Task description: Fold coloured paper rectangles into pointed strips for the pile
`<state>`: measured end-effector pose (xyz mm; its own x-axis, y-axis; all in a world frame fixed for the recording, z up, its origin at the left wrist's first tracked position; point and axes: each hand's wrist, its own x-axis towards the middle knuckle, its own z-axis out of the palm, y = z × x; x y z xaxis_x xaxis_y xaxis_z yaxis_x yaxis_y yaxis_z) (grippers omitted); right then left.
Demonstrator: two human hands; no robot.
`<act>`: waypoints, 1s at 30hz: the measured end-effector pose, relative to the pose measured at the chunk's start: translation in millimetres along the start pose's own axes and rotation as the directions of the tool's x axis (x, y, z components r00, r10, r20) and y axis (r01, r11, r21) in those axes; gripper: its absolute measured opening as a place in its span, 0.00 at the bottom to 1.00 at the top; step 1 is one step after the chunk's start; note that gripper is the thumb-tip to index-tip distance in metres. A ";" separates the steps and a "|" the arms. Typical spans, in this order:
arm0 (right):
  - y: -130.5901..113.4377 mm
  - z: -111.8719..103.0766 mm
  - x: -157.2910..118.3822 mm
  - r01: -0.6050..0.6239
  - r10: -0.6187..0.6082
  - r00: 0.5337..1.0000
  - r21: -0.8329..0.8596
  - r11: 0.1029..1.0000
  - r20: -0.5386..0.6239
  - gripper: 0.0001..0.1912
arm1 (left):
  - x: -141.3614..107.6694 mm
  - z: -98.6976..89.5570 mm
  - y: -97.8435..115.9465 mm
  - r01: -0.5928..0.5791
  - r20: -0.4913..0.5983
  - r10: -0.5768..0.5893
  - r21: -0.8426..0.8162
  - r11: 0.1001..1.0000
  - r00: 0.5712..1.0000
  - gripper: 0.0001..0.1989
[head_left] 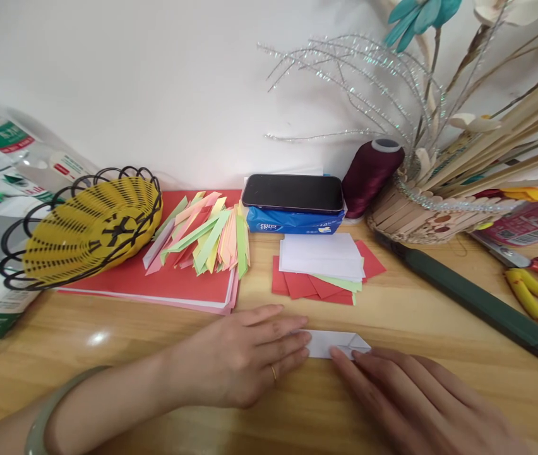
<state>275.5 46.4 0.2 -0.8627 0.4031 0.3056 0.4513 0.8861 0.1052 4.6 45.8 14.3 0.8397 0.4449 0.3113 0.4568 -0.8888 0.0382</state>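
Note:
A small white folded paper strip (326,343) lies on the wooden table in front of me, its right end folded to a point with creases showing. My left hand (250,351) rests palm down at the strip's left end, fingers stretched out and slightly spread, their tips on the paper. At the pointed end my right hand (411,392) works on the fold, with its fingertips pressed onto the paper. Both thumbs are hidden. Just behind the strip sits a stack of white slips (321,256) over red slips (297,287) and green ones.
On red sheets (193,291) lie colourful folded strips (207,234) and a yellow basket (93,230). A phone (292,193) tops a blue tissue pack (292,221). Rightward are a maroon thread spool (373,177), a dark green tool (468,294), pliers (534,303) and a flower holder (439,218).

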 end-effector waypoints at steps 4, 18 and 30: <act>-1.9 -3.2 14.7 -0.070 0.065 0.994 0.061 0.996 0.090 0.19 | -1.2 1.0 3.3 -0.006 0.025 0.005 0.037 0.999 1.000 0.15; 15.2 3.0 2.1 0.003 -0.019 0.990 0.117 0.993 0.137 0.34 | -16.5 -4.1 4.5 0.059 0.084 -0.062 0.039 0.997 0.995 0.15; 15.9 -6.7 -21.3 -0.049 0.040 0.988 0.053 0.997 0.152 0.35 | -21.1 -2.0 1.1 0.094 0.133 -0.091 -0.013 0.996 0.987 0.16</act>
<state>302.6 50.5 1.7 -0.8686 0.4682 0.1624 0.4799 0.8764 0.0398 -13.2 35.2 9.6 0.8262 0.5348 0.1774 0.5296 -0.8445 0.0797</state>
